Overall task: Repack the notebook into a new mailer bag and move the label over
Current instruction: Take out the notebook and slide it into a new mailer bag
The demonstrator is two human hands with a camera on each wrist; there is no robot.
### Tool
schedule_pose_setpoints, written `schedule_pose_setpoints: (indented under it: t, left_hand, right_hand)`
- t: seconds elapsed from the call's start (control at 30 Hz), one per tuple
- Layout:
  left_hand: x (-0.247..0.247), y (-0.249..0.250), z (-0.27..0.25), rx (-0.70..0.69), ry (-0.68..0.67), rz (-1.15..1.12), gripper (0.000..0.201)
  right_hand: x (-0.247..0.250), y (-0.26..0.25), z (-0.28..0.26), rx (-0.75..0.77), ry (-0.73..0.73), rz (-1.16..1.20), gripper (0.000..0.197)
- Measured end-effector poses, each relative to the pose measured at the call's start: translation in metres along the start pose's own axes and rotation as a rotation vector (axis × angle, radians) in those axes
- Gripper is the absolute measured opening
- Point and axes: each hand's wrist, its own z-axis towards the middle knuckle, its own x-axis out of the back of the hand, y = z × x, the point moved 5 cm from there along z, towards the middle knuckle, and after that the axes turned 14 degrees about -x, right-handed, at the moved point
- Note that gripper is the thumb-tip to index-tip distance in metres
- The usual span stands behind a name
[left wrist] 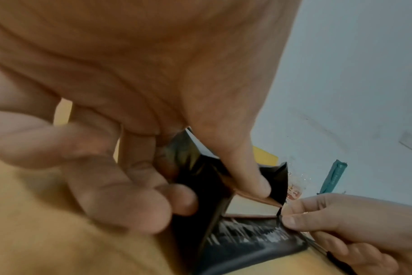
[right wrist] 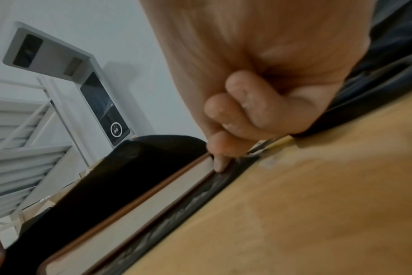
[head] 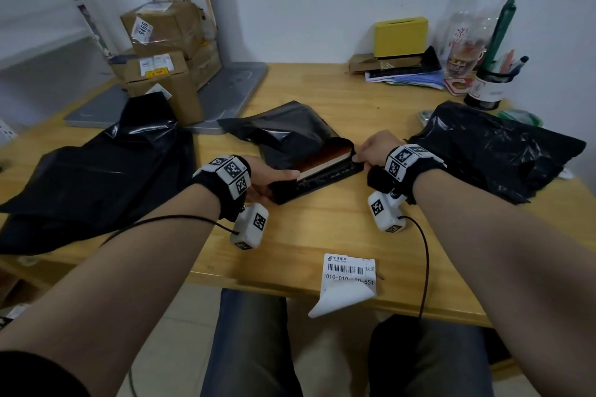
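Observation:
A brown-covered notebook [head: 325, 159] lies partly inside a black mailer bag [head: 290, 135] at the table's middle, its pale page edge [right wrist: 139, 206] showing at the bag's mouth. My left hand [head: 271, 176] grips the left corner of the notebook and bag mouth, thumb [left wrist: 252, 178] on top. My right hand [head: 371, 151] pinches the bag's mouth at the right corner [left wrist: 287, 219]. The bag's adhesive flap [head: 325, 179] lies flat toward me. A white shipping label [head: 350, 280] with a barcode hangs curled over the table's near edge.
Another black bag [head: 96, 171] lies crumpled at the left and one [head: 493, 151] at the right. Cardboard parcels [head: 164, 51] stand on a grey scale platform [head: 225, 90] at back left. A yellow box [head: 401, 35], papers and a pen holder [head: 487, 87] sit at back right.

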Motion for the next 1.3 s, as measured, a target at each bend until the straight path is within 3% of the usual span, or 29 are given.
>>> schedule_pose_setpoints:
  t: [0.13, 0.23, 0.37, 0.53, 0.7, 0.83, 0.97, 1.13, 1.3]
  left_hand:
    - [0.004, 0.0, 0.004, -0.02, 0.068, -0.035, 0.026]
    - [0.01, -0.002, 0.007, -0.039, 0.131, -0.118, 0.022]
    - [0.025, 0.002, 0.0, -0.016, 0.201, -0.429, 0.014]
    - [0.038, 0.014, -0.007, -0.123, 0.214, -0.728, 0.015]
    - [0.043, 0.015, -0.006, -0.189, 0.208, -1.106, 0.028]
    - [0.053, 0.02, -0.007, -0.238, 0.263, -1.295, 0.026]
    - [0.066, 0.029, -0.011, -0.28, 0.309, -1.475, 0.021]
    - [0.075, 0.035, -0.008, -0.3, 0.309, -1.495, 0.02]
    - [0.089, 0.034, 0.002, -0.278, 0.305, -1.527, 0.038]
  right_hand:
    - [0.001, -0.001, 0.005, -0.021, 0.02, 0.016, 0.026]
    - [0.002, 0.002, 0.008, -0.071, 0.006, 0.04, 0.026]
    - [0.005, -0.007, 0.012, -0.062, -0.014, 0.038, 0.034]
    - [0.011, -0.023, 0.001, 0.017, 0.011, -0.012, 0.032]
    - [-0.007, -0.028, -0.011, -0.068, -0.195, -0.154, 0.038]
    - [-0.016, -0.029, -0.031, -0.112, -0.351, -0.026, 0.021]
    - [-0.023, -0.029, -0.05, -0.111, -0.562, 0.303, 0.031]
    - [-0.019, -0.028, -0.034, -0.172, -0.633, 0.597, 0.019]
    - [-0.022, -0.034, -0.029, -0.138, -0.642, 0.608, 0.033]
